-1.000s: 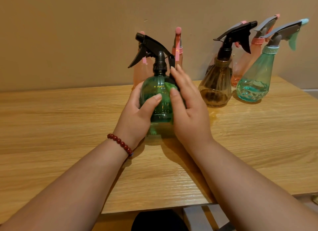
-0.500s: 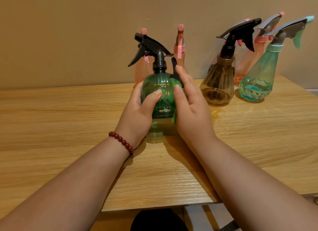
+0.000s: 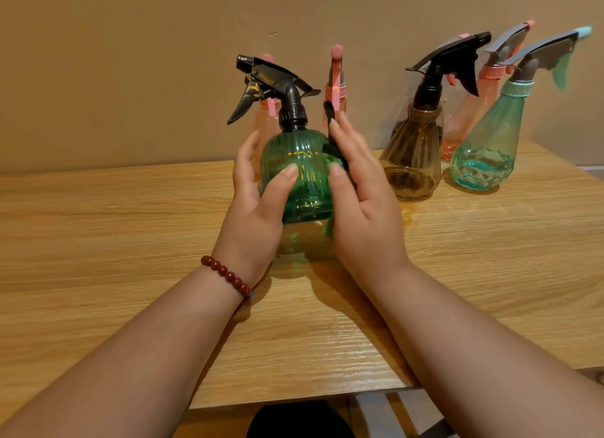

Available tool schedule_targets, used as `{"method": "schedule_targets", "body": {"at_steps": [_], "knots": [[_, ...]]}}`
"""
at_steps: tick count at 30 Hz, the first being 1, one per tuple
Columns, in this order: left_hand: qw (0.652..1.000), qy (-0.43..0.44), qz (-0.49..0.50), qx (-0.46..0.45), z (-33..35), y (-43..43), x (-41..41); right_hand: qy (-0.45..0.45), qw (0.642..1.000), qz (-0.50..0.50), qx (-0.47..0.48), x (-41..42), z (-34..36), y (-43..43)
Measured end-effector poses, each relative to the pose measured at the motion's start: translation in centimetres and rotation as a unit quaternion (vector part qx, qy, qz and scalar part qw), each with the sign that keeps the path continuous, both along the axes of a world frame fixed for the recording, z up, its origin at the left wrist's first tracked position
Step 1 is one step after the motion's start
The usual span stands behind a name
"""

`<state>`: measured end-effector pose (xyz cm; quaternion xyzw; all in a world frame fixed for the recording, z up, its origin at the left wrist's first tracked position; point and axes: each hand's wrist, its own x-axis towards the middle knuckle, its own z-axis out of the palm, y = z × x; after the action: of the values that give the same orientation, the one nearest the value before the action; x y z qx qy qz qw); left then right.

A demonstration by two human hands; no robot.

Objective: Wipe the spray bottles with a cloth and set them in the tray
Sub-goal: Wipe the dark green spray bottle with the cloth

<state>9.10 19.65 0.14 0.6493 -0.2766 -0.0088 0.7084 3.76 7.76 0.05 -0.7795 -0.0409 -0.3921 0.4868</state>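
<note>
The green spray bottle (image 3: 295,176) stands upright between both hands over the middle of the wooden table (image 3: 130,241), its black trigger head pointing left; its base seems to sit just clear of the wood, with a green cast on the surface below, though contact cannot be judged for certain. The left hand (image 3: 258,202) grips the bottle's left side – thumb laid across the ribbed front, fingers curved round behind; a red bead bracelet (image 3: 228,276) circles that wrist. The right hand (image 3: 359,209) lies against the bottle's right side with fingers nearly straight and pointing upward, thumb on the front; it presses a green cloth (image 3: 329,227) to the plastic, of which only small edges show under the palm and beside the thumb. Behind, along the tan wall, stand more bottles – two pink ones (image 3: 336,88) partly hidden by the green one; a brown bottle (image 3: 411,163) with a black head to the right; beyond it another pink bottle (image 3: 464,124) and a teal bottle (image 3: 483,156) with a grey head.
</note>
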Motion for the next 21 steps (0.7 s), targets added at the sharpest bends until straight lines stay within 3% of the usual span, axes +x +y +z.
{"method": "schedule_targets", "body": {"at_steps": [4,9,10,13,15,19,21], "knots": [[0.999,-0.039,-0.002,0.017,0.0,0.1,-0.2,-0.02,0.999,-0.005,-0.048,0.0,-0.1,0.2],[0.996,-0.079,0.001,0.041,0.1,0.0,-0.8,0.021,0.989,0.065,0.132,0.4,0.0,-0.9],[0.996,-0.078,0.004,0.035,0.2,-0.1,-0.8,0.02,0.991,0.062,0.116,0.3,0.0,-0.8],[0.999,-0.044,0.028,-0.011,0.1,-0.1,-0.4,-0.013,0.998,0.032,-0.052,0.0,-0.2,0.4],[0.998,-0.021,0.039,-0.033,0.1,0.1,-0.1,-0.026,0.995,0.04,-0.09,0.0,-0.5,1.1],[1.0,-0.024,0.006,-0.012,0.1,0.2,-0.1,0.01,1.0,0.028,-0.005,0.1,-0.1,0.5],[0.999,-0.034,-0.029,0.007,0.1,0.2,-0.4,0.044,0.992,0.063,0.104,0.0,0.2,-0.4]]}}
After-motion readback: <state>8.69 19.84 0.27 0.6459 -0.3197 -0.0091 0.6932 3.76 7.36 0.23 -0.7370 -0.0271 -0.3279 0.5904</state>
